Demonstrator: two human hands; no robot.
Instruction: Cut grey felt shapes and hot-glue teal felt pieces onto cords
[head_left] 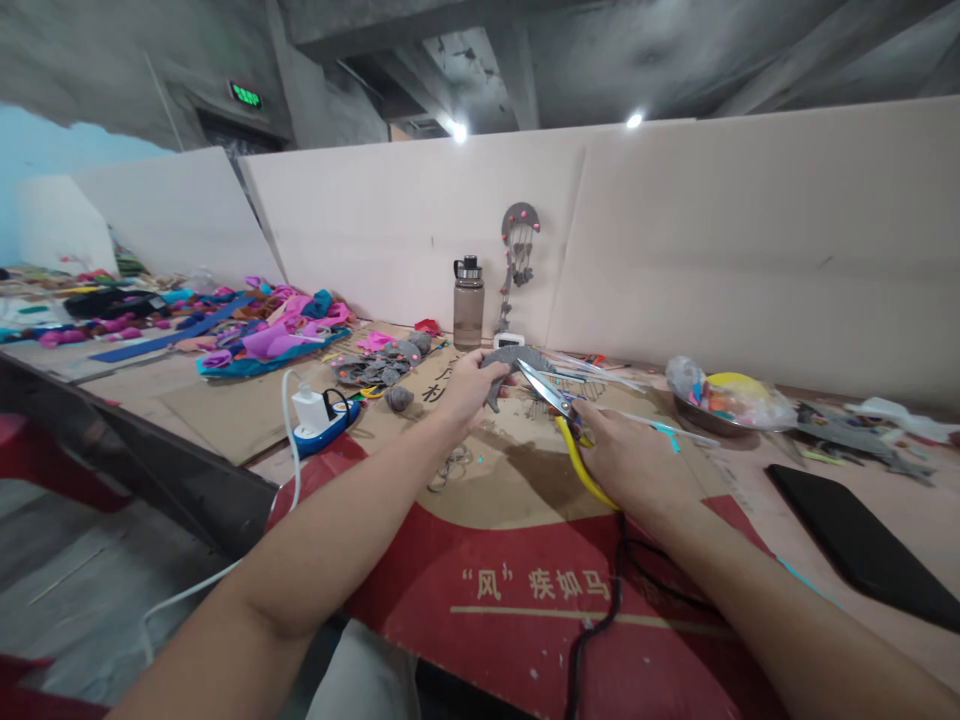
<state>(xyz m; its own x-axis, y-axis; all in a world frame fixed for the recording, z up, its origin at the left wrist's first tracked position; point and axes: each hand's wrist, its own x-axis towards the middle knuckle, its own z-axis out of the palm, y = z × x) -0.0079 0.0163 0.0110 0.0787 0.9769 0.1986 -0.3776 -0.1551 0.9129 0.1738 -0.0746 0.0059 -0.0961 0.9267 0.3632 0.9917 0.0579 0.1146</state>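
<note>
My left hand (469, 388) is closed on the end of a grey crescent-shaped felt piece (531, 356), held above the cardboard. In my right hand (619, 452) is a pair of scissors (547, 388), its silver blades pointing up and left against the felt crescent. A curved yellow handle (579, 470) shows below the right hand; whether it is part of the scissors I cannot tell. Grey thread loops (452, 467) lie on the cardboard nearby. Behind, a finished-looking grey crescent with pink dots and dangling strings (521, 222) hangs on the white panel.
A water bottle (469, 305) stands by the panel. Left are a blue power strip (322, 428), grey felt pieces (379, 365) and colourful fabric (281, 330). Right are a bowl (724, 420) and a black phone (855, 535). A black cord (592, 630) crosses the red cardboard (480, 625).
</note>
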